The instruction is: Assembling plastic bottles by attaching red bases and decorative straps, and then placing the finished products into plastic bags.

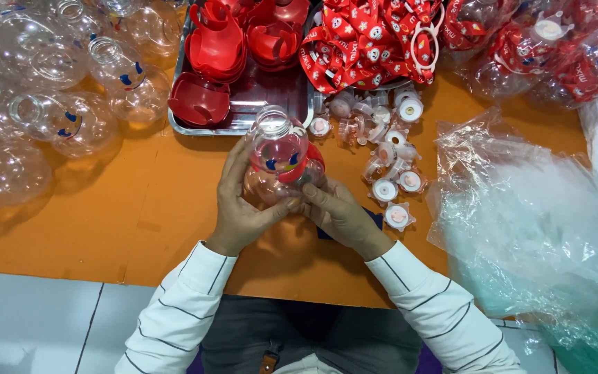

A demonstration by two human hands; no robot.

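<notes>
A clear round plastic bottle [276, 145] with an open neck is gripped between both my hands over the orange table [140, 215]. A red plastic collar [306, 165] wraps its lower right side. My left hand [242, 201] cups the bottle's left side and bottom. My right hand [337, 211] presses against the collar and the bottle's right side. Both sleeves are white with thin dark stripes.
Several empty clear bottles [70, 83] lie at the upper left. A metal tray [243, 104] holds red collars [219, 41]. Red printed straps [368, 38] are piled at the top. White and pink caps [389, 166] lie right of my hands. Clear plastic bags [534, 221] fill the right.
</notes>
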